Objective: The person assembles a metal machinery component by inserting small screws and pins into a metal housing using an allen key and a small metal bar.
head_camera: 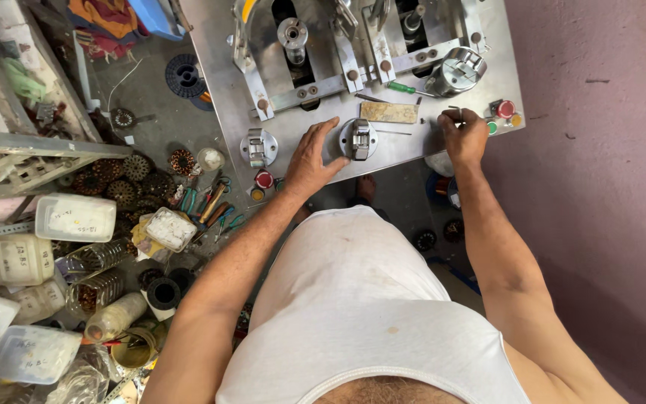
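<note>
Resting flat, open left hand (314, 155) beside round steel clamp knob (358, 139) on metal table (218, 67); right hand (463, 135) pinches thin stiff wire (451, 109), likely springy, gripped at tip

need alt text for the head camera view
A person leans over a metal machine table, left hand flat beside a round clamp, right hand pinching something small near a red button. Plastic tubs and coils clutter the floor to the left.
</note>
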